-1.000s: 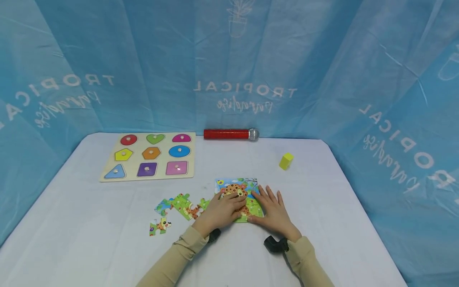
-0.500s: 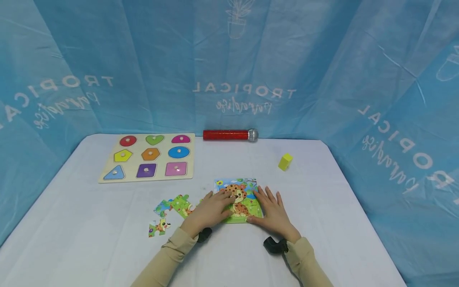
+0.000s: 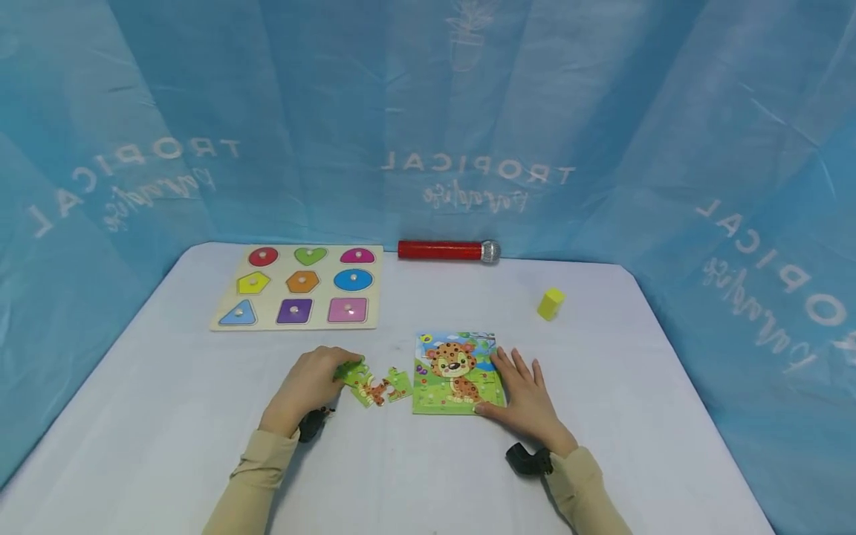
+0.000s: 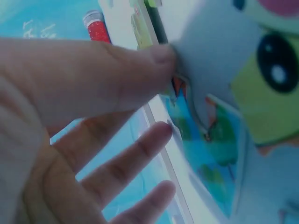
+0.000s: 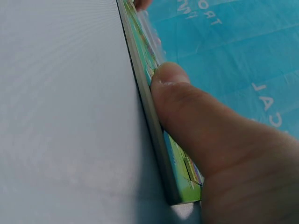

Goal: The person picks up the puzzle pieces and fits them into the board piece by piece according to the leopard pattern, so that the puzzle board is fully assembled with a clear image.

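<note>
- Blue curtain [image 3: 428, 96]: creased cloth with mirrored white lettering, cut off at the sides.
- White-covered worktop [image 3: 414, 475]: smooth, its near edge out of view.
- Pale shape board [image 3: 267, 299]: flat, with nine coloured, knobbed shapes, at 10 o'clock from the leopard puzzle.
- Leopard puzzle [image 3: 455, 369]: a squarish printed panel with a thick grey edge, near mid-worktop.
- Left hand [image 3: 309, 386]: at 9 o'clock, bent over a green piece; three fingers stand apart, but the forefinger is mostly hidden, so I cannot tell whether it pinches.
- Right hand [image 3: 530, 403]: at 4 o'clock, fingers spread along the puzzle's side, thumb on its near edge.
- Red microphone [image 3: 439, 250]: speckled cylinder, silver head, at 12 o'clock.
- Loose puzzle pieces [image 3: 400, 384]: knobbed card shapes at 9 o'clock, some covered by the left hand.
- Yellow block [image 3: 551, 305]: small, plain, at 2 o'clock.
</note>
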A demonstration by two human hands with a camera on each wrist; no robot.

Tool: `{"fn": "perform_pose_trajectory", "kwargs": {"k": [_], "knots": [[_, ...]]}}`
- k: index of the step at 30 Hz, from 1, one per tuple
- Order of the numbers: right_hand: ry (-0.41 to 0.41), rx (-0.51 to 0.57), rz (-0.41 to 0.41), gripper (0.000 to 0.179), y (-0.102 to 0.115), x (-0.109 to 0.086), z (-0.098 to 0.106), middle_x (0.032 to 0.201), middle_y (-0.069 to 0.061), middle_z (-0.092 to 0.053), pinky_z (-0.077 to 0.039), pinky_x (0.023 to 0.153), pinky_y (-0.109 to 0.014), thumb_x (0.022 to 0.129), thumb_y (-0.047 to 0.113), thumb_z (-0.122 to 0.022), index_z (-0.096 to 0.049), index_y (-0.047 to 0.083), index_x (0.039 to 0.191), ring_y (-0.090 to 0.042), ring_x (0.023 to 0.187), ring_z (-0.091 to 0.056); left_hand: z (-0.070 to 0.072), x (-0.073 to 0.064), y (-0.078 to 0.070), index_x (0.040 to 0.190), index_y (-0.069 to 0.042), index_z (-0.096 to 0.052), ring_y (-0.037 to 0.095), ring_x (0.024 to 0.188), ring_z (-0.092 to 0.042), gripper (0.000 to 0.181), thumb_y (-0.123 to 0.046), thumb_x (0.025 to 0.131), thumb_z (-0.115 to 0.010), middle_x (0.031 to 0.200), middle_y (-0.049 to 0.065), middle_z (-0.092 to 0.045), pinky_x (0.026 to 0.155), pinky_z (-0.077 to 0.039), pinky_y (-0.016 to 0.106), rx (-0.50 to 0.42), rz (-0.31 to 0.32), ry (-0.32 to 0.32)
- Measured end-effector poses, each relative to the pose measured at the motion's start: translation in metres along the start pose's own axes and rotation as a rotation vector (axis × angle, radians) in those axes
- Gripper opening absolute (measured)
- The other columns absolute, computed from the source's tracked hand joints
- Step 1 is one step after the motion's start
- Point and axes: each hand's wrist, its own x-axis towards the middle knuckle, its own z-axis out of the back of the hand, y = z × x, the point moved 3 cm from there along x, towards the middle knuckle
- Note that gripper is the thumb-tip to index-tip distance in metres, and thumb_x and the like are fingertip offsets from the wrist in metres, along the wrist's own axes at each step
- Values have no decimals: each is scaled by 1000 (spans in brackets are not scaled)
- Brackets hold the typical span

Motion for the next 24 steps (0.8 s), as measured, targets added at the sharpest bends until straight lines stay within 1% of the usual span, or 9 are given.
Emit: {"fn": "perform_pose_trajectory", "kwargs": {"k": [5, 7, 10, 13, 15, 18, 21, 22, 24], "knots": [[-1, 22, -7, 99, 0, -3, 0, 159, -13, -29, -2, 119, -61, 75, 58, -73, -33, 9, 152, -38, 149, -18, 1, 3, -1, 116, -5, -70, 27, 92, -65, 41, -6, 76, -78, 102, 11, -69, 81, -55, 44, 44, -11, -31], [1, 24, -4, 99, 1, -5, 0, 159, -12, -28, -2, 119, -61, 76, 57, -73, -32, 9, 152, -38, 149, -17, 2, 4, -4, 117, -5, -69, 27, 92, -64, 43, -10, 76, -80, 101, 11, -69, 81, -54, 45, 50, -14, -44], [-6, 33, 3, 98, 1, -5, 1, 158, -13, -29, -2, 119, -61, 75, 54, -74, -33, 8, 151, -38, 149, -18, 2, 7, -15, 118, -6, -68, 28, 95, -64, 44, -15, 77, -80, 102, 10, -70, 84, -53, 46, 63, -26, -52], [-12, 38, 8, 98, 1, -5, 2, 158, -14, -29, -2, 119, -61, 75, 53, -75, -33, 7, 151, -39, 149, -18, -4, 11, -30, 117, -9, -69, 27, 97, -64, 41, -19, 78, -80, 104, 8, -70, 86, -52, 47, 81, -52, -37], [-8, 36, 7, 98, 1, -5, 2, 159, -14, -29, -1, 119, -61, 75, 53, -75, -33, 8, 151, -38, 149, -17, -11, 14, -43, 116, -12, -70, 26, 99, -63, 39, -21, 79, -79, 104, 6, -69, 89, -51, 47, 85, -83, -15], [-4, 32, 5, 97, 0, -5, 2, 159, -13, -28, -1, 119, -61, 76, 52, -74, -32, 8, 152, -38, 149, -16, -22, 18, -65, 113, -17, -71, 23, 98, -63, 34, -24, 81, -78, 103, 3, -69, 92, -50, 45, 98, -170, -3], [-5, 36, 6, 97, -1, -4, 2, 159, -13, -28, -1, 119, -60, 76, 52, -74, -32, 8, 152, -38, 149, -16, -31, 20, -87, 111, -19, -72, 20, 96, -63, 30, -25, 81, -77, 100, 0, -69, 94, -50, 44, 124, -264, -14], [-5, 38, 9, 97, -1, -4, 2, 159, -13, -28, -1, 119, -61, 76, 52, -74, -33, 8, 152, -38, 149, -16, -33, 21, -93, 110, -21, -72, 20, 96, -63, 30, -26, 82, -77, 99, -1, -69, 94, -49, 43, 141, -286, -17], [-1, 40, 13, 97, 0, -3, 3, 159, -13, -28, -1, 119, -61, 76, 53, -74, -33, 8, 152, -38, 149, -16, -39, 22, -102, 110, -22, -72, 20, 98, -63, 28, -27, 82, -76, 99, -1, -68, 96, -48, 43, 166, -308, -12]]}}
